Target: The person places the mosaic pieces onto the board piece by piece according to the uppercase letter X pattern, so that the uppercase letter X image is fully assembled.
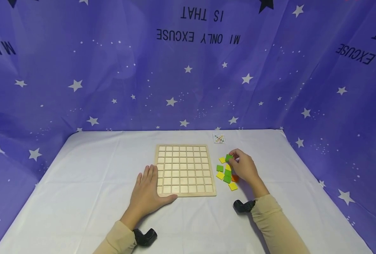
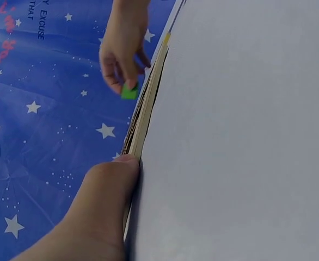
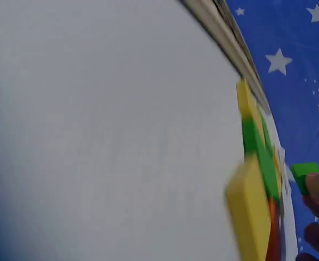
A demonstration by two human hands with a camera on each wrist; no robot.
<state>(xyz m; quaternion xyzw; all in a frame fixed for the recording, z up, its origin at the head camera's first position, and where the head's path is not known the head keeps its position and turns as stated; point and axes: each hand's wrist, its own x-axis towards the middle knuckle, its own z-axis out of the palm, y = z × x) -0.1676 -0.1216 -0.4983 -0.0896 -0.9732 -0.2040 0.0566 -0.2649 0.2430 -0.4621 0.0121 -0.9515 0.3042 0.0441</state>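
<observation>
A square wooden grid board lies on the white table. My left hand rests at its lower left corner, fingers straight along the left edge and thumb along the front edge. To the right of the board, my right hand pinches a green square tile between thumb and fingers. In the right wrist view that green tile shows raised above the table. Below the hand lies a loose group of green tiles, yellow tiles and an orange tile, some overlapping.
A small card with a coloured grid pattern lies behind the tiles, near the table's back edge. The white cloth covers the table. A purple star-printed curtain hangs behind and at both sides.
</observation>
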